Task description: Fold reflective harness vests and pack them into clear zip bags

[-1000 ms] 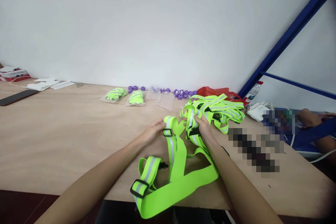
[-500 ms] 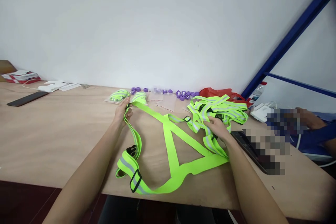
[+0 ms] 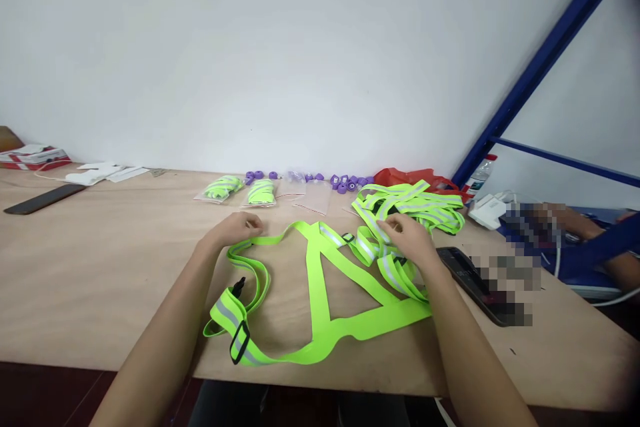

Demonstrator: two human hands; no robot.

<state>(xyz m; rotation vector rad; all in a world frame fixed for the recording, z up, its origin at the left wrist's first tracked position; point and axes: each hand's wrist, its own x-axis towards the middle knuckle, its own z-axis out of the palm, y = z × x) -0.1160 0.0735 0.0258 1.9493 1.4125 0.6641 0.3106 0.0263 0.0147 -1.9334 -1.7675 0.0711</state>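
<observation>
A neon-yellow reflective harness (image 3: 323, 280) of joined straps lies spread on the table, its triangular part in the middle. Silver stripes run along the straps. My left hand (image 3: 237, 228) hovers at its upper left strap, fingers loosely bent and apparently off the webbing. Below that hand lie a black buckle clip (image 3: 239, 287) and a black slider (image 3: 240, 342). On the right, my right hand (image 3: 409, 235) is loosely curled above the harness's other straps, beside a heap of similar reflective straps (image 3: 435, 210); nothing shows in its fingers. Its palm side is partly hidden.
Two bagged strap bundles (image 3: 261, 192), a clear plastic bag (image 3: 315, 199) and several purple pieces (image 3: 343, 183) line the wall. A red bag (image 3: 400, 177), a bottle (image 3: 481, 177) and a phone (image 3: 470, 280) are to the right, near another person's arm (image 3: 575, 220). A dark flat bar (image 3: 45, 199) lies left.
My left hand has moved down, and the upper left strap it held raised has dropped to the table. My right hand has shifted slightly left. The view has moved a little.
</observation>
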